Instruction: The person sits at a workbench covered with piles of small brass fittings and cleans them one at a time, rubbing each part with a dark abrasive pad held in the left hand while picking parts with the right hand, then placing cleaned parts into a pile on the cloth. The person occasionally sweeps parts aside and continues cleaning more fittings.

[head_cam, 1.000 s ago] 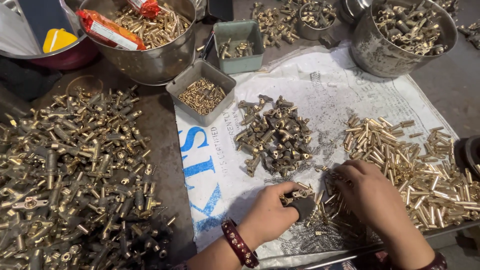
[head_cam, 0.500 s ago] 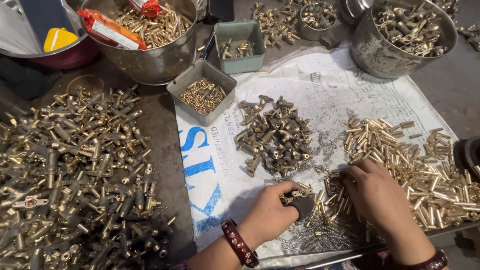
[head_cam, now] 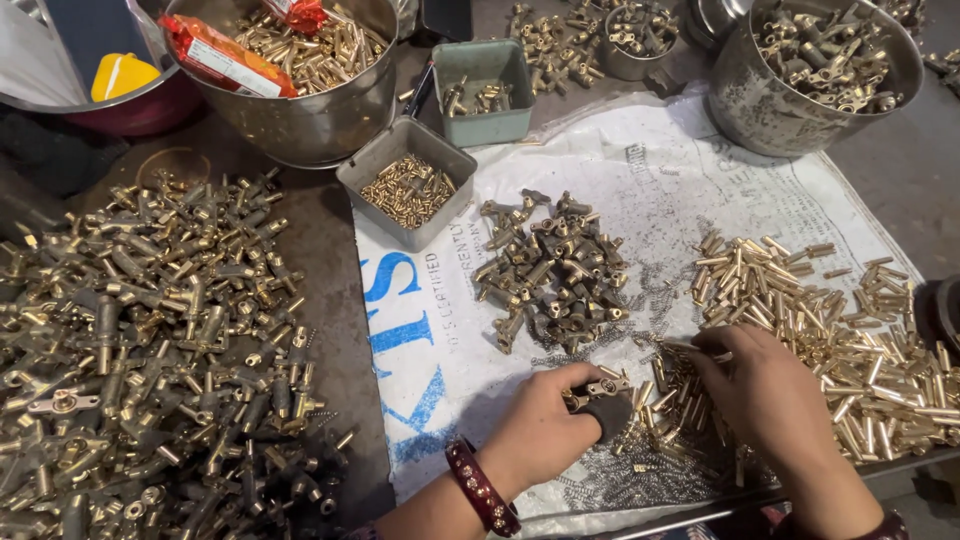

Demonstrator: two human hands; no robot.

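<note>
L hand clamps a brass fitting on the sheet; R hand picks among tubes. Big assembled-looking heap left of sheet; loose fittings and tubes remain, so I'd say partway.

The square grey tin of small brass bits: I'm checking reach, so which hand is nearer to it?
Left. The left hand lies below the square grey tin, slightly to its right; the right hand is farther right, by the brass tubes.

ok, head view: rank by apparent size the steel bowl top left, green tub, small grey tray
1. Steel bowl, clearly largest.
2. Green tub and small grey tray look alike; the tray sits nearer the camera, so not ranked.
</note>
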